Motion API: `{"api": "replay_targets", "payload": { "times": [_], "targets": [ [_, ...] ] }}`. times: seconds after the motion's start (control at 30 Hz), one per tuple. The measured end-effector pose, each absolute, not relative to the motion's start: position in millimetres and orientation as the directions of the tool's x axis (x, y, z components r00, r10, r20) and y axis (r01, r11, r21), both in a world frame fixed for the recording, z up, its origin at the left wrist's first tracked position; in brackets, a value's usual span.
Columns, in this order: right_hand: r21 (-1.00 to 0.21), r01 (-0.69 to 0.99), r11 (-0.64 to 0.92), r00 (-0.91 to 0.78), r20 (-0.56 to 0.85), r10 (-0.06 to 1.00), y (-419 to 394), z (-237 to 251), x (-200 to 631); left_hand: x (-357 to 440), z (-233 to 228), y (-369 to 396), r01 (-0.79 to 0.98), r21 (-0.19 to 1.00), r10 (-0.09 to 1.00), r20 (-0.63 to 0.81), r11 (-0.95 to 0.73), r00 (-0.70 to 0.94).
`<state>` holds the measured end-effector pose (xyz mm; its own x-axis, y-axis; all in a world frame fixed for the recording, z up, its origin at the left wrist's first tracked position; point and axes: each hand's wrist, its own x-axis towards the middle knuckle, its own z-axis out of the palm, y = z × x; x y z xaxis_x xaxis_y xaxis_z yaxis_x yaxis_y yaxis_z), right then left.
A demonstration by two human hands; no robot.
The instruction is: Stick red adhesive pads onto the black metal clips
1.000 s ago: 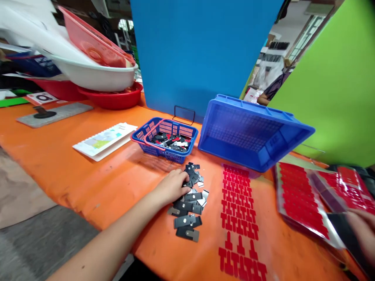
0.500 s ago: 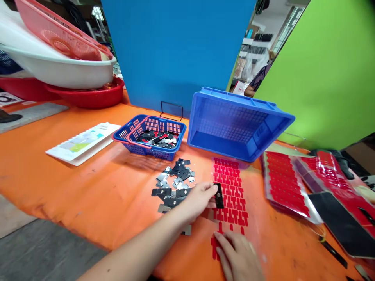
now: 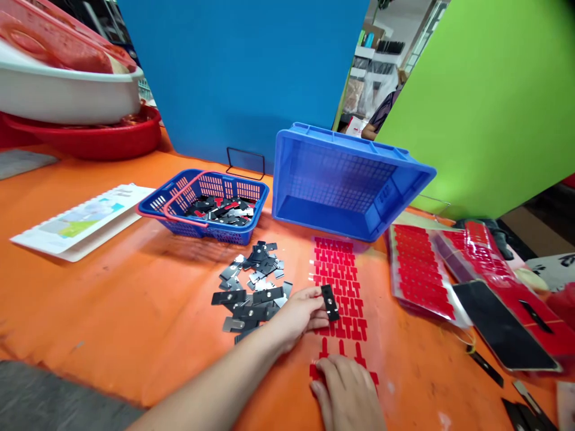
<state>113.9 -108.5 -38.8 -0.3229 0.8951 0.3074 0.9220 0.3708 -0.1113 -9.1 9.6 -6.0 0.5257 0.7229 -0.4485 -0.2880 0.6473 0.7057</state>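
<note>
My left hand pinches a small black metal plate and holds it over a clear sheet of red T-shaped stickers lying on the orange table. My right hand lies flat on the near end of that sheet, fingers together. A loose pile of black and silver plates sits just left of my left hand. Behind the pile stands a small blue basket with more of the same plates inside.
A large blue crate lies tipped on its side behind the sheet. More red sticker sheets and a black phone lie at the right. A white booklet lies at the left, stacked basins at far left. Blue and green panels stand behind.
My left hand left the pile with one black plate and carried it right over the red sheet. My right hand came from the far right sheets onto the sheet's near end. The camera swung right.
</note>
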Motion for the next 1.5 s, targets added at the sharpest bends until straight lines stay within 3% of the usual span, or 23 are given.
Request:
{"api": "replay_targets", "payload": {
  "times": [0.1,0.33,0.6,0.87,1.07,1.2,1.5],
  "targets": [
    [-0.122,0.927,0.356,-0.307,0.298,0.904,-107,-39,113,-9,-6,10,-0.266,0.710,0.716,-0.462,0.652,0.523],
    [-0.067,0.911,0.408,-0.344,0.424,0.838,-114,-47,119,-12,-5,10,-0.282,0.707,0.727,-0.465,0.649,0.506],
    [-0.209,0.939,0.273,-0.223,0.234,0.946,-106,-17,108,-10,-1,10,-0.272,0.673,0.699,-0.512,0.688,0.500],
    [-0.164,0.918,0.361,-0.278,0.381,0.882,-116,-28,111,-11,-9,9,-0.261,0.726,0.716,-0.431,0.637,0.550],
    [-0.330,0.910,0.249,-0.182,0.221,0.958,-110,-15,106,-11,-8,10,-0.218,0.754,0.705,-0.412,0.619,0.577],
    [-0.384,0.900,0.206,-0.168,0.132,0.977,-105,-10,104,-9,-7,8,-0.225,0.804,0.755,-0.366,0.551,0.543],
    [-0.316,0.884,0.344,-0.239,0.327,0.914,-107,-18,110,-3,-9,6,-0.207,0.821,0.790,-0.394,0.532,0.469]
  ]
}}
